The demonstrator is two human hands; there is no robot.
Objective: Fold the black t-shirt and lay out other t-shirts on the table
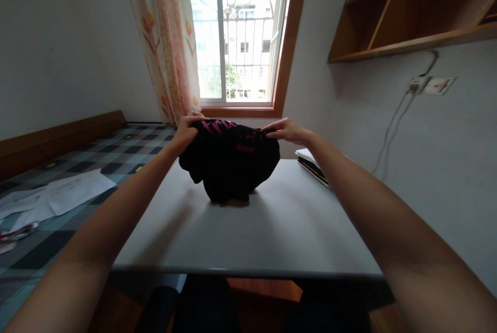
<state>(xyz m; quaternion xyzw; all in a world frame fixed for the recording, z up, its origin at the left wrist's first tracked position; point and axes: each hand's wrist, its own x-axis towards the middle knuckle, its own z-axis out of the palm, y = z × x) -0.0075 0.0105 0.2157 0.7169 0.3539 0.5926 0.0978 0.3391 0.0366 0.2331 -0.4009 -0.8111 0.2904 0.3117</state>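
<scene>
Black cloth (233, 167) with pink lettering (219, 125), bunched, hangs between left hand (188, 131) and right hand (288, 131), fingers (276, 126) of both pinching upper edge; lower folds (229, 194), below fingers, apparently touch white table (248, 240), contact shadowed.

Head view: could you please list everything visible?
Soft cloth, pink lettering: one, black, centre
Flat tabletop: one, white, beneath cloth
Flat stack: one, white and black, tabletop's right
Checked bedspread: one, grey and black, left
Paper sheets: several, white, on bedspread
Blurred object: one, red, far left
Long wooden board: one, brown, left
Barred window: one, brown frame, back
Floral curtain: one, cream, beside window
Wooden shelf: one, brown, upper right
Wall sockets: two, white, right
Left hand: one, bare, gripping cloth
Right hand: one, bare, gripping cloth
</scene>
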